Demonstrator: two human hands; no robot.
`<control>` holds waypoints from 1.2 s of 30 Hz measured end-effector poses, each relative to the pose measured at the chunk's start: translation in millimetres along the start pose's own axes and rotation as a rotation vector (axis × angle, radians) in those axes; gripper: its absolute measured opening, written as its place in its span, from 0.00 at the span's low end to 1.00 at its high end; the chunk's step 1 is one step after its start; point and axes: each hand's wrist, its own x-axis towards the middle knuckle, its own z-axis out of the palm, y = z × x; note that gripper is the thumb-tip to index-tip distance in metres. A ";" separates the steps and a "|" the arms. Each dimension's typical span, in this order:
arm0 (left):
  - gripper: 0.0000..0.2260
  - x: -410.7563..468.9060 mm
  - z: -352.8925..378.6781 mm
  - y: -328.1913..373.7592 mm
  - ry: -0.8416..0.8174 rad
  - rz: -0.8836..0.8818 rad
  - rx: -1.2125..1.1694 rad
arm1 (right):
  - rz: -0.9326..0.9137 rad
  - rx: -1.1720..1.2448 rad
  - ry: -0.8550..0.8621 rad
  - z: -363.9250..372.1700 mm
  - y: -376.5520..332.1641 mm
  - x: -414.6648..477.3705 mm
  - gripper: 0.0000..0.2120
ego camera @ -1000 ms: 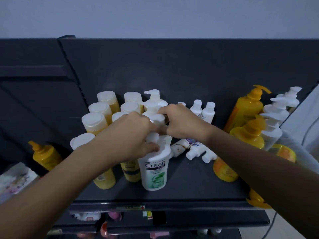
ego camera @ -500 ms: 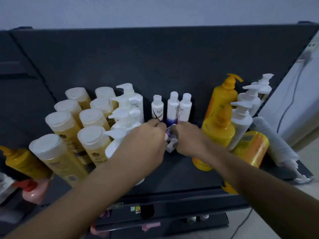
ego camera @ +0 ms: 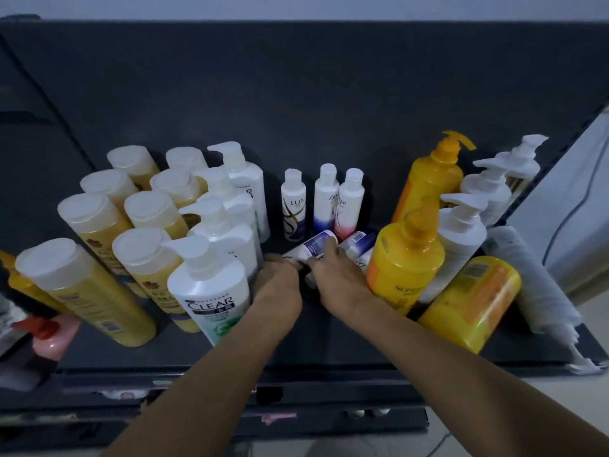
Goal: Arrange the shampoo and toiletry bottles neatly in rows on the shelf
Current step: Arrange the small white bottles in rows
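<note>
Head view: on the dark shelf [ego camera: 329,341], both hands meet over a cluster of small white travel bottles lying on their sides. The right hand [ego camera: 339,275] curls its fingers over a toppled bottle with a purple label [ego camera: 314,247]; the left hand [ego camera: 280,278] touches its near end, grasp unclear. Behind stand a small Lux bottle [ego camera: 293,206] and two Dove bottles [ego camera: 339,202], upright. A white Clear pump bottle [ego camera: 211,288] stands left.

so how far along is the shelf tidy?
Done: yellow flip-cap bottles and white pump bottles stand in rows; three small bottles upright at back. In hand: both hands on the fallen small bottles. Left: the toppled yellow bottle and white pump bottle, right.
</note>
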 end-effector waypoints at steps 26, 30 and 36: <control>0.10 -57.0 -156.0 -8.9 0.146 0.425 0.373 | -0.037 0.181 0.114 -117.4 1.1 -15.3 0.07; 0.11 -54.3 -153.7 -21.2 0.145 0.560 0.373 | -0.103 0.266 0.048 -122.5 4.0 -20.3 0.11; 0.10 -55.7 -152.3 -38.0 0.147 0.630 0.326 | -0.187 0.227 0.015 -124.5 -1.0 -25.4 0.11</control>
